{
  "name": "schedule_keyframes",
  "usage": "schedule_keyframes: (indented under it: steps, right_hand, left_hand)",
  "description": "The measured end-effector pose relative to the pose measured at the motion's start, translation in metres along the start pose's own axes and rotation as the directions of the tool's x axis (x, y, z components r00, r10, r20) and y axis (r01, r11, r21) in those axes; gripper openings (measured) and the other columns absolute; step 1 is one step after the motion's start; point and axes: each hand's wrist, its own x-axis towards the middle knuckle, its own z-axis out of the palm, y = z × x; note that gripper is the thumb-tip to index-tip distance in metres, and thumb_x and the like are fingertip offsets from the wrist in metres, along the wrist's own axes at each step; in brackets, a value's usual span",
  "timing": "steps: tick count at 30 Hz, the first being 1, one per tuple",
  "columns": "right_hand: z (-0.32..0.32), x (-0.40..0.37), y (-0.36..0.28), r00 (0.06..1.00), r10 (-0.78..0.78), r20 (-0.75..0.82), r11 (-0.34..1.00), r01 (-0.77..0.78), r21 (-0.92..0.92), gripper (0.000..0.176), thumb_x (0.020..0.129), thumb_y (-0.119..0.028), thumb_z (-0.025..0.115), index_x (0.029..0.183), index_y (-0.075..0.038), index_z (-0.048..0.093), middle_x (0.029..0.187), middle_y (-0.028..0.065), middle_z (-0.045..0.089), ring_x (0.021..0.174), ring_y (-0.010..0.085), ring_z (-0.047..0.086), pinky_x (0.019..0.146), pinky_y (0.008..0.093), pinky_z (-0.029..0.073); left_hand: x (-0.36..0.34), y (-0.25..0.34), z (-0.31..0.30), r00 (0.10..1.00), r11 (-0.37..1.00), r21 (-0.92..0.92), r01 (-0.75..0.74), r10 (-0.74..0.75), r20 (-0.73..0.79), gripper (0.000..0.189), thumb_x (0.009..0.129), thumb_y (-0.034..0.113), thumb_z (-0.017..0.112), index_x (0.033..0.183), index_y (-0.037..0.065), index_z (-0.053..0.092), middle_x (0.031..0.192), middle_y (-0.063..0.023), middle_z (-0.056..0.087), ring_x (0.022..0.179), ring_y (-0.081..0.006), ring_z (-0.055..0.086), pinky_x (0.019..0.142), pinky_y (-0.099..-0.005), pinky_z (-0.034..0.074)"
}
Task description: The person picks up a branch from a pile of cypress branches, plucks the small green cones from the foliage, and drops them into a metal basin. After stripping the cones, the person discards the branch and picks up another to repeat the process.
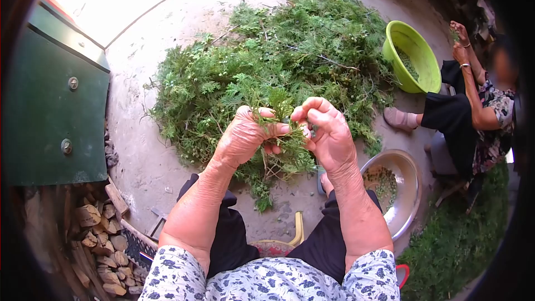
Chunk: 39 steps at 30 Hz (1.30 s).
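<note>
Both hands pinch one sprig (277, 112): left hand (245, 136), right hand (329, 134). Metal bowl (409, 189) just right of them holds green bits (384, 183); green tub (415, 58) too.

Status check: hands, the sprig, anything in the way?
Left hand and right hand both shut on green sprig. Sprig over the pile of cuttings. Steel bowl beside right forearm.

We hold both our arms out in front of us, bent at the elbows, and our forearms are bare. Our left hand (245, 136) is curled with its back facing up, and its fingers (277, 129) are pinched tight. Our right hand (330, 134) is just beside it. Its fingers fold over, and the tips touch the left ones.
</note>
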Motion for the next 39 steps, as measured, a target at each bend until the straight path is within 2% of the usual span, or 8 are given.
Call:
schedule_keyframes:
  steps: [6, 10, 12, 14, 16, 24, 31, 39]
  right_hand:
    - [0.013, -0.008, 0.000, 0.999, 0.022, -0.049, 0.886, -0.043, -0.461, 0.014, 0.082, -0.012, 0.063, 0.094, -0.005, 0.058, 0.079, -0.0028, 0.055, 0.066, 0.0025, 0.050, 0.048, 0.0158, 0.040]
    - [0.012, -0.007, 0.005, 0.989, 0.072, -0.125, 0.881, -0.122, -0.457, 0.010, 0.082, -0.015, 0.064, 0.087, -0.008, 0.059, 0.076, -0.0059, 0.054, 0.067, 0.0005, 0.049, 0.050, 0.0160, 0.041]
    - [0.006, -0.006, 0.010, 0.988, 0.070, -0.140, 0.887, -0.126, -0.445, 0.011, 0.084, -0.017, 0.063, 0.085, -0.007, 0.058, 0.075, -0.0046, 0.054, 0.063, 0.0016, 0.049, 0.047, 0.0161, 0.040]
    - [-0.006, -0.002, 0.011, 0.988, 0.150, -0.023, 0.987, -0.151, -0.058, 0.013, 0.087, -0.018, 0.060, 0.084, -0.006, 0.056, 0.073, -0.0025, 0.055, 0.057, 0.0036, 0.049, 0.044, 0.0165, 0.038]
    - [-0.010, -0.002, 0.003, 0.998, 0.041, -0.044, 0.999, -0.040, 0.025, 0.014, 0.089, -0.015, 0.055, 0.088, -0.002, 0.055, 0.076, 0.0048, 0.058, 0.056, 0.0085, 0.053, 0.044, 0.0183, 0.041]
    - [-0.120, -0.066, -0.082, 0.954, -0.102, -0.282, 0.920, -0.018, -0.392, 0.017, 0.088, -0.006, 0.051, 0.102, 0.001, 0.056, 0.088, 0.0059, 0.058, 0.072, 0.0114, 0.056, 0.052, 0.0185, 0.043]
    - [-0.254, -0.196, -0.054, 0.643, -0.142, -0.752, 0.825, -0.343, -0.449, 0.029, 0.081, -0.003, 0.049, 0.109, -0.002, 0.057, 0.096, 0.0060, 0.058, 0.082, 0.0155, 0.057, 0.068, 0.0299, 0.047]
    - [-0.312, -0.277, -0.039, 0.395, -0.239, -0.887, 0.842, -0.371, -0.391, 0.030, 0.086, -0.017, 0.054, 0.113, -0.005, 0.056, 0.108, 0.0104, 0.058, 0.101, 0.0245, 0.055, 0.088, 0.0437, 0.040]
  left_hand:
    - [0.002, 0.001, 0.003, 0.999, 0.985, 0.171, 0.017, -0.010, -0.039, 0.015, 0.074, 0.015, 0.074, 0.075, 0.004, 0.064, 0.062, 0.0008, 0.058, 0.047, -0.0077, 0.055, 0.040, -0.0196, 0.042]
    - [0.002, -0.003, 0.001, 1.000, 0.962, 0.272, 0.002, 0.006, -0.027, 0.015, 0.073, 0.016, 0.075, 0.074, 0.005, 0.064, 0.062, 0.0017, 0.058, 0.048, -0.0068, 0.053, 0.040, -0.0195, 0.042]
    - [0.005, -0.007, -0.004, 1.000, 0.985, 0.174, 0.007, -0.008, 0.005, 0.011, 0.073, 0.012, 0.073, 0.077, 0.004, 0.065, 0.068, -0.0015, 0.061, 0.055, -0.0101, 0.057, 0.042, -0.0224, 0.043]
    - [0.007, -0.006, -0.004, 0.999, 0.988, 0.152, -0.021, 0.017, 0.032, 0.009, 0.074, 0.009, 0.071, 0.080, 0.005, 0.065, 0.072, -0.0015, 0.062, 0.060, -0.0103, 0.058, 0.042, -0.0227, 0.043]
    - [0.008, -0.004, -0.002, 0.998, 1.000, 0.001, -0.020, 0.020, -0.055, 0.009, 0.076, 0.007, 0.069, 0.083, 0.006, 0.063, 0.075, -0.0020, 0.062, 0.062, -0.0106, 0.058, 0.041, -0.0226, 0.043]
    - [0.017, 0.000, -0.034, 0.974, 0.902, -0.414, -0.123, 0.030, -0.223, 0.003, 0.087, 0.007, 0.055, 0.088, 0.006, 0.057, 0.073, -0.0024, 0.056, 0.050, -0.0062, 0.044, 0.038, -0.0184, 0.033]
    - [0.006, -0.003, -0.055, 0.981, 0.687, -0.707, -0.166, 0.046, -0.186, 0.011, 0.091, 0.010, 0.045, 0.095, 0.004, 0.053, 0.073, -0.0055, 0.054, 0.047, -0.0082, 0.041, 0.041, -0.0196, 0.029]
    - [-0.006, 0.007, -0.037, 0.979, 0.499, -0.843, -0.203, 0.128, -0.160, 0.013, 0.092, 0.005, 0.038, 0.094, 0.001, 0.050, 0.073, -0.0052, 0.051, 0.049, -0.0068, 0.040, 0.041, -0.0203, 0.029]
